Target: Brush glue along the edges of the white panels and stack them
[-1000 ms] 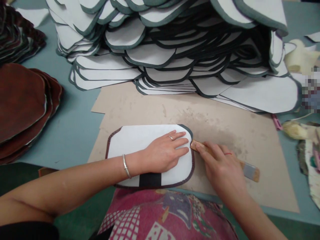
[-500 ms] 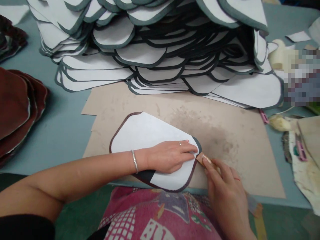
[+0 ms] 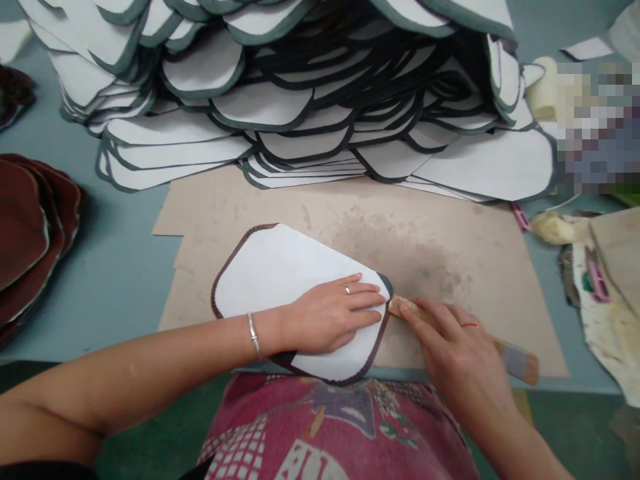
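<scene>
A white panel with rounded corners [image 3: 260, 267] and a dark brown, finely pleated folded edge lies before me. A dark strip shows at its right corner, another near my left wrist. My left hand [image 3: 333, 310] rests flat on the panel, fingers stretched toward the right corner. At that corner my right hand [image 3: 445, 333] is closed round a flat wooden stick [image 3: 523, 363] with a grey band near its rear end. The stick's tip meets the panel's right edge; its middle is hidden in my fingers.
Beige board [image 3: 475, 240] lies under the panel on the blue-grey table [image 3: 120, 253]. Behind it rises a large heap of white, dark-edged panels [image 3: 280, 107]. Reddish-brown pieces [image 3: 30, 233] are stacked at the left. A yellowish brush [image 3: 553, 228] and stained cloth [image 3: 607, 333] lie right.
The stick's tip has moved slightly down along the panel's right edge, and its rear end has swung up to the right. My left hand's fingers are spread a little more.
</scene>
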{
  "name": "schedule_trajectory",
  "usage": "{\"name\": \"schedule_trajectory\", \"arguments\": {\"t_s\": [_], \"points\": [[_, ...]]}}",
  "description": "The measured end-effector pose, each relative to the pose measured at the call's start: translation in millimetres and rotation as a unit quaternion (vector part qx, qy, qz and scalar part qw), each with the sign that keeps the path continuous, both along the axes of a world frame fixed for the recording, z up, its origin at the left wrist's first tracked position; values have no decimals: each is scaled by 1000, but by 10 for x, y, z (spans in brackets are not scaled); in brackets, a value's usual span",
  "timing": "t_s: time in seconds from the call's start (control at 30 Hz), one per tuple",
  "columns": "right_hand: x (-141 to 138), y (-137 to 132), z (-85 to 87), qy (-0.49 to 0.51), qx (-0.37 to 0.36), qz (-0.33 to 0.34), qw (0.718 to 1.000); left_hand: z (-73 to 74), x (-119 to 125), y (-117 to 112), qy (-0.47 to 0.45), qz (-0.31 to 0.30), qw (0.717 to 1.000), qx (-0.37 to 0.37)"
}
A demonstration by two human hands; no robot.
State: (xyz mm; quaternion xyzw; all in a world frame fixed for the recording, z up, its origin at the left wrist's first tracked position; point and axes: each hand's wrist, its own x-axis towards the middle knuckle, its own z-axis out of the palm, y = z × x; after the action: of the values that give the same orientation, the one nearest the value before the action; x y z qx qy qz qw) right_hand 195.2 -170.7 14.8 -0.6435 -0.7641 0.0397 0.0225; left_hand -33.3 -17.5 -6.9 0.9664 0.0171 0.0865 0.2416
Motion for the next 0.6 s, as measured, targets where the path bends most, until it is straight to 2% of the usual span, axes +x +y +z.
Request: {"name": "schedule_trajectory", "arguments": {"t_s": [0.27, 0.5, 0.6], "points": [[231, 317, 88, -45, 5, 124, 991, 25, 13, 46, 9, -11, 1000, -22], [261, 679, 194, -67, 26, 194, 978, 11, 4, 47, 13, -11, 1000, -24], [297, 818, 227, -67, 13, 231, 971, 23, -2, 54, 19, -11, 999, -23]]}}
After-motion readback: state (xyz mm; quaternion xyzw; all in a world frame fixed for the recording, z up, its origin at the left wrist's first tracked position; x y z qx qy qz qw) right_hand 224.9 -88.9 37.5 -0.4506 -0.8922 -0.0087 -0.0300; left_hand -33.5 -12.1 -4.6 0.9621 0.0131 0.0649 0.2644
